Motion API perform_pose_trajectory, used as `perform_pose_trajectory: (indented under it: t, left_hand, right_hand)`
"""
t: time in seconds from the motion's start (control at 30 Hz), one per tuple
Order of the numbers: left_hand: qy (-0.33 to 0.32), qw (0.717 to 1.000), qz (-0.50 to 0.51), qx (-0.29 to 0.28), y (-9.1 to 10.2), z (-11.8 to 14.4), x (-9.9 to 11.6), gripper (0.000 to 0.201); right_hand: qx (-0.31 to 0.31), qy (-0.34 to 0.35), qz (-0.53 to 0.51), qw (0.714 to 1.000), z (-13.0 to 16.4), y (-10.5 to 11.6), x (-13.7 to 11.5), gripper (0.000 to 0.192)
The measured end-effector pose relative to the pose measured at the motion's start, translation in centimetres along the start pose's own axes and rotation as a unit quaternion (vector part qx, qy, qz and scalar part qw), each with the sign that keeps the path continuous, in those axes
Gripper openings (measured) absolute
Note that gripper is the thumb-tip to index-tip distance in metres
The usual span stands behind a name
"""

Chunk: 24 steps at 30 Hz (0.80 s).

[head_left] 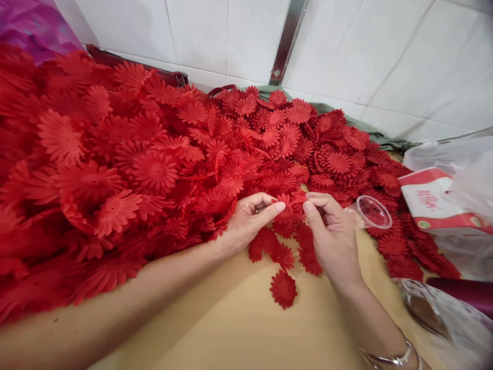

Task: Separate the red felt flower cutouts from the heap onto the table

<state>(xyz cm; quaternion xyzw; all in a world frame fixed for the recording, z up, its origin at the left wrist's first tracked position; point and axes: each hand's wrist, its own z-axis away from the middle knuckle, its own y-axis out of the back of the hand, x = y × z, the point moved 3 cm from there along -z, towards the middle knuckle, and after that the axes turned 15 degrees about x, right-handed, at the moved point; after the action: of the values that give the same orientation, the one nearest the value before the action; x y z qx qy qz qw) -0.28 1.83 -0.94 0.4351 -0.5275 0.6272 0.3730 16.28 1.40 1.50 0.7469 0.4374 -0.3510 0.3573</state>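
Both forearms are bare, with no sleeves in view. The right wrist wears a silver bangle (389,357). The fingernails are short and unpainted.

Under my right hand (334,234) and left hand (248,218), part of the red flower (288,205) is hidden. Right of my hand, the box (435,203) lettering is unreadable, and the bag (450,318) is cut off.

In front of me a wall of large white tiles (215,31) runs behind my light wooden tabletop (239,329), and a metal bar (287,41) slants down across the tiles to a screwed foot. The tiles glare under even, bright light. At my far left a patch of purple cloth (34,23) shows against the wall.
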Motion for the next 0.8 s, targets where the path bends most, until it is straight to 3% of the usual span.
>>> perform_pose_trajectory:
  t: [0.2,0.4,0.63,0.8]
  left_hand:
    - [0.041,0.994,0.087,0.048,0.2,-0.4,-0.5,0.035]
    - [0.072,0.986,0.134,0.061,0.1,-0.4,-0.6,0.037]
    - [0.064,0.993,0.095,0.039,0.1,-0.1,-0.6,0.032]
    - [0.035,0.999,0.039,0.012,0.1,0.0,-0.3,0.034]
  right_hand:
    - [0.068,-0.02,-0.049,0.996,-0.1,0.7,-0.1,0.014]
    - [-0.088,0.081,-0.004,0.993,0.0,0.4,-1.9,0.027]
    - [-0.042,0.11,0.007,0.993,0.1,0.0,-1.3,0.009]
    - [-0.034,0.13,0.003,0.991,0.2,-0.3,-1.1,0.02]
